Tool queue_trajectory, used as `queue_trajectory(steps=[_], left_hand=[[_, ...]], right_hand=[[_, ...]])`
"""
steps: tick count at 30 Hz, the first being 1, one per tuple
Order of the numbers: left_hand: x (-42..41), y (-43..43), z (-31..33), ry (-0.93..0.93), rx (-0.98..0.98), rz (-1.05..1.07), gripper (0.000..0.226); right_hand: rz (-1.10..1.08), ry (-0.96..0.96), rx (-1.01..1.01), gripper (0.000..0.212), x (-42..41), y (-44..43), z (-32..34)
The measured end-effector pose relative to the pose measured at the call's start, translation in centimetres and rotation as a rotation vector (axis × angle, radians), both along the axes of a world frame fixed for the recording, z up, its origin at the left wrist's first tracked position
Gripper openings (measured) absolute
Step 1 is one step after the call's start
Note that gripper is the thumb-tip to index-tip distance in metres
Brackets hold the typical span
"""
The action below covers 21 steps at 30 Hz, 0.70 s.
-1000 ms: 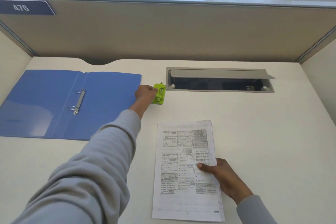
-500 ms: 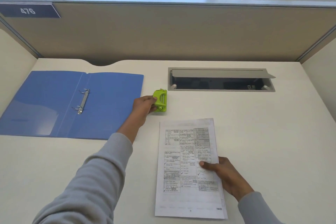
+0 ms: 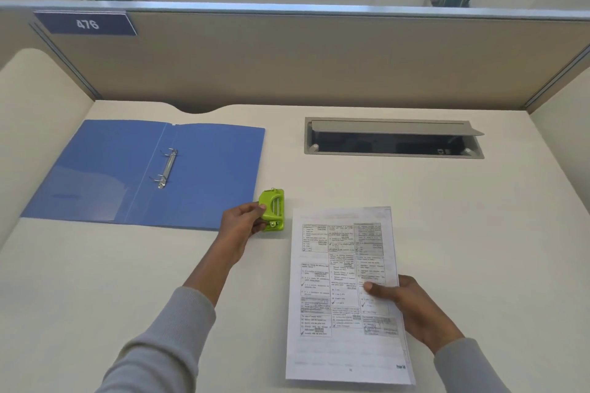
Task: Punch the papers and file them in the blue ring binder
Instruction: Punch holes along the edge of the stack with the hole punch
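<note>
While the papers [image 3: 344, 297] lie nearest on the worktop [image 3: 463, 233], the right hand [image 3: 412, 309] pinches their right edge, thumb on top. Just beyond the papers' upper left corner, the left hand [image 3: 242, 226] holds the green hole punch [image 3: 272, 210] by its left side, fingers curled round it. Punch and papers are near but apart.

Judgement: the step in hand is bringing the punch to the papers. To do it well, square the stack, feed the left margin fully and centrally into the slot, then press once, firmly.

Farther left of the papers, the blue ring binder [image 3: 127, 175] lies open. Whether its rings [image 3: 167, 168] are parted cannot be told.
</note>
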<state>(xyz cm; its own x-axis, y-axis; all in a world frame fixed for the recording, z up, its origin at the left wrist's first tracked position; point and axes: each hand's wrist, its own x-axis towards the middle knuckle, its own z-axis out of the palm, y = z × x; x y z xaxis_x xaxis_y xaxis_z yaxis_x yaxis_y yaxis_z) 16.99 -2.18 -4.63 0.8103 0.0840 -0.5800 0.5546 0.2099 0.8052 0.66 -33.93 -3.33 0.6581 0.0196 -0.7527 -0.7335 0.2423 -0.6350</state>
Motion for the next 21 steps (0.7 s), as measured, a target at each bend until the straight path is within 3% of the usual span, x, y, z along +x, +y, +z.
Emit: queue_trajectory(steps=[6,12,21], left_hand=[[-3.7,0.2,0.1,0.010,-0.026,-0.076,0.007],[-6.9,0.3,-0.4,0.031,-0.029,-0.119,0.016],[-10.0,0.7,-1.0,0.051,-0.041,-0.106,0.012]], right_hand=[[-0.011,-0.016,0.007,0.043,-0.6,0.2,0.8],[-0.029,-0.007,-0.004,0.044,-0.8,0.5,0.6],[-0.026,0.025,-0.003,0.050,-0.6,0.7,-0.7]])
